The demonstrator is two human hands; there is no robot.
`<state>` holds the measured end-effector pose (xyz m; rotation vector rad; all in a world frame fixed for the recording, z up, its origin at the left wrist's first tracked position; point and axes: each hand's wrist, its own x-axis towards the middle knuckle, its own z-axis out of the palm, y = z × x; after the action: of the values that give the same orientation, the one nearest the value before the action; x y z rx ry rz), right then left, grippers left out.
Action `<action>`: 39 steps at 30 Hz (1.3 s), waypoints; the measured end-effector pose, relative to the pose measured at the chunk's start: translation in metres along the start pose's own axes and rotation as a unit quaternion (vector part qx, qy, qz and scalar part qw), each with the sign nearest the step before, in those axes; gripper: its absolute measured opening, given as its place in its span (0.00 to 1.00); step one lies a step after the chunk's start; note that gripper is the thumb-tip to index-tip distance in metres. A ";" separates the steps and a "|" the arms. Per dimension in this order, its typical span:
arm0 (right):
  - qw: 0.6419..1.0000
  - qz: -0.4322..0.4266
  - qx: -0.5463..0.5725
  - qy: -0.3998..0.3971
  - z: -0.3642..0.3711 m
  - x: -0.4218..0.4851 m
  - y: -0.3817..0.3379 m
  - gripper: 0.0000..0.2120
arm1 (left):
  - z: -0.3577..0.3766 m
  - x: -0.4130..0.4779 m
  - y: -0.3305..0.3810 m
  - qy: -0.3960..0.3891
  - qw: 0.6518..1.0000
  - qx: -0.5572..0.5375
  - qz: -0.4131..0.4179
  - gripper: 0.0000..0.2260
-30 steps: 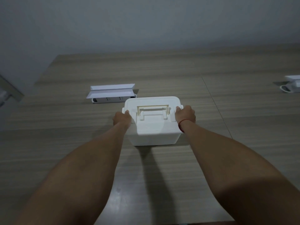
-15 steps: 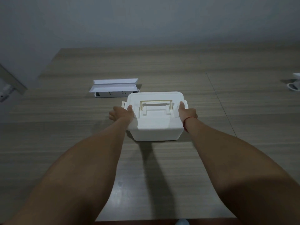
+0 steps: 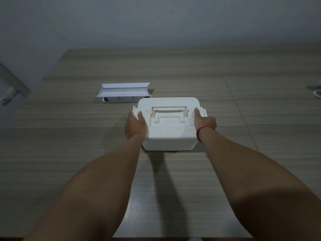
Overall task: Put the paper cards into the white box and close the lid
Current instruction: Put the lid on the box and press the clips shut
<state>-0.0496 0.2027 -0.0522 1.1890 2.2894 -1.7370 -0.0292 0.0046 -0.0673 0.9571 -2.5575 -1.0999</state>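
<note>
The white box stands on the wooden table in the middle of the view, its lid down and the cream handle lying flat on top. My left hand grips the box's left end, thumb on the lid beside the side latch. My right hand grips the right end the same way, thumb on the lid; a red string circles that wrist. No paper cards are in sight.
A white power strip with folded white flaps lies just behind and left of the box. At the far right edge sits part of a white object. A seam in the tabletop runs right of the box.
Both hands have shifted on the box's ends, with the thumbs now up on the lid by the latches. The box stays in place; the view has tilted slightly.
</note>
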 end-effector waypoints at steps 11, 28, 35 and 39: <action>0.998 -0.042 -0.042 0.036 -0.007 -0.004 0.000 0.29 | 0.000 0.003 -0.002 0.020 0.999 -0.010 0.048 0.16; 0.976 -0.177 -0.101 0.072 0.007 0.001 0.001 0.17 | 0.005 0.007 -0.003 0.016 0.998 0.007 0.068 0.16; 0.995 -0.076 -0.063 0.023 0.009 -0.007 -0.016 0.31 | -0.002 0.003 0.021 -0.039 0.998 0.001 -0.055 0.31; 0.994 -0.032 -0.094 -0.036 0.009 -0.014 -0.029 0.45 | 0.000 0.006 0.038 -0.087 0.986 -0.035 -0.134 0.42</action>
<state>-0.0605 0.1848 -0.0258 1.0135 2.4098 -1.5133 -0.0525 0.0202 -0.0402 1.2682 -2.5564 -1.3918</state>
